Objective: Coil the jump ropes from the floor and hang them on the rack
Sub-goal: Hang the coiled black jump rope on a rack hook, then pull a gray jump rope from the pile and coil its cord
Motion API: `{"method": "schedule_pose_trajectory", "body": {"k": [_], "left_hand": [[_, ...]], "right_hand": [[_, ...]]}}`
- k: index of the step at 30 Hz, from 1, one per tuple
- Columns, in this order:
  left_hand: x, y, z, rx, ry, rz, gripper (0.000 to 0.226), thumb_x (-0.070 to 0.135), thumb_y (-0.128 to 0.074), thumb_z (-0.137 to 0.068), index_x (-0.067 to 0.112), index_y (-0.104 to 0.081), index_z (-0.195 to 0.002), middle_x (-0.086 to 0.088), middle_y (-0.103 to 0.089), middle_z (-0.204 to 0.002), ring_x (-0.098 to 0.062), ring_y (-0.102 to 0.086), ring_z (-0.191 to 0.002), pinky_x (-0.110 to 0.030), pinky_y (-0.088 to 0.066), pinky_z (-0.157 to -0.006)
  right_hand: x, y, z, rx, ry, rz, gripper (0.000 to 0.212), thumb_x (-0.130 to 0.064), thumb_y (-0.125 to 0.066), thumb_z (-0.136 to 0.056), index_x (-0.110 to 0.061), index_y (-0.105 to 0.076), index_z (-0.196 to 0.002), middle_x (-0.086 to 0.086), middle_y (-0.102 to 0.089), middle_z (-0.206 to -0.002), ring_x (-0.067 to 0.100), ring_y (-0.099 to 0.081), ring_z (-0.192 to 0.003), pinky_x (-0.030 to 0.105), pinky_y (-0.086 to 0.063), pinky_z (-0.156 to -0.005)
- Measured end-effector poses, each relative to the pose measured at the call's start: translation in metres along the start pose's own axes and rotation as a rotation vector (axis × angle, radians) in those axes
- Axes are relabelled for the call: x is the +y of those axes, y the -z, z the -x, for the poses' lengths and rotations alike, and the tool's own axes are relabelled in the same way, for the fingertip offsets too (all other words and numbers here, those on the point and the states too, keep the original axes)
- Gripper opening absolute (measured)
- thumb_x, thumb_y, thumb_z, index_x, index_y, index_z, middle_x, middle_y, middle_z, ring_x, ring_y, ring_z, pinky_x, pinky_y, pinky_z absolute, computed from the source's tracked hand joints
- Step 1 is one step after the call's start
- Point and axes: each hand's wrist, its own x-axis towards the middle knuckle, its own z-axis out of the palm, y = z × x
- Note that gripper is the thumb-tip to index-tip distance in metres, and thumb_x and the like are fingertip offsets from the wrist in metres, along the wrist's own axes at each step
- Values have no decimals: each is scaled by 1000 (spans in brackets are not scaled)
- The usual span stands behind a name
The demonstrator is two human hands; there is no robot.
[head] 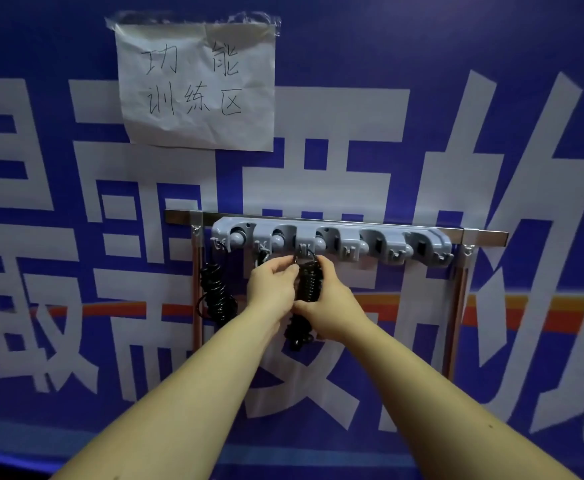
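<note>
Rope [308, 280], black and wound into a tight coil, hangs just under the rack's third hook [303, 251] from the left, held between both hands. Its top loop reaches the hook; whether it has caught there I cannot tell.

A blue banner [422, 46] with big white characters and an orange stripe fills the view. A metal frame [484, 233] stands against it: a top bar and two upright posts. A creased paper sign [197, 126] with handwritten characters is taped to the banner above. The grey rack [332, 233] runs along the top bar, with round clips and small hooks beneath.

The right hand [332, 306] wraps the coil from the right, fingers curled round its upper part. The left hand [273, 282] has its fingers curled, thumb and forefinger pinching the coil's top just below the hook. The rope's tail dangles between the wrists.

A second rope [216, 292], loosely coiled, hangs from the first hook, beside the left post.
</note>
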Motion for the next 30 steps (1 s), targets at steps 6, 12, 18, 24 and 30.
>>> {"method": "schedule_pose_trajectory", "body": {"k": [6, 12, 18, 24, 30], "left_hand": [[-15, 5, 8, -2, -14, -36, 24, 37, -66, -92, 29, -74, -113, 7, -77, -103, -16, -72, -99, -44, -58, -92], [-31, 13, 39, -42, -54, -172, 36, 25, -57, -102, 24, -61, -138, 6, -65, -130, -8, -60, -115, -26, -47, -98], [-63, 29, 78, -18, 24, -189, 35, 26, -55, -103, 25, -60, -137, 15, -58, -123, -2, -52, -114, -22, -38, -97], [-136, 33, 122, -202, 315, -164, 24, 17, -50, -104, 21, -71, -114, 3, -74, -103, -13, -71, -99, -29, -55, -83], [-215, 41, 187, -271, 457, -147, 15, 15, -65, -93, 15, -80, -96, -4, -78, -89, -22, -73, -87, -41, -58, -89]], "right_hand": [[24, -14, 1, -54, -67, -325, 110, -28, -80, -84, -39, 1, -158, 2, -69, -113, 16, -71, -92, 31, -62, -71], [45, -23, 20, -62, -139, -309, 98, -30, -79, -84, -38, -14, -156, -5, -58, -115, 18, -63, -108, 43, -58, -91], [65, -38, 68, -146, -324, -466, 34, -16, -66, -95, -14, -57, -127, 11, -70, -103, 17, -67, -76, 32, -56, -64], [108, -79, 130, -284, -439, -550, 9, -14, -59, -98, -11, -67, -94, 6, -68, -78, 20, -67, -67, 31, -50, -60], [156, -119, 193, -264, -562, -640, 16, -12, -62, -96, 1, -70, -100, 12, -72, -80, 19, -67, -70, 26, -50, -55]]}}
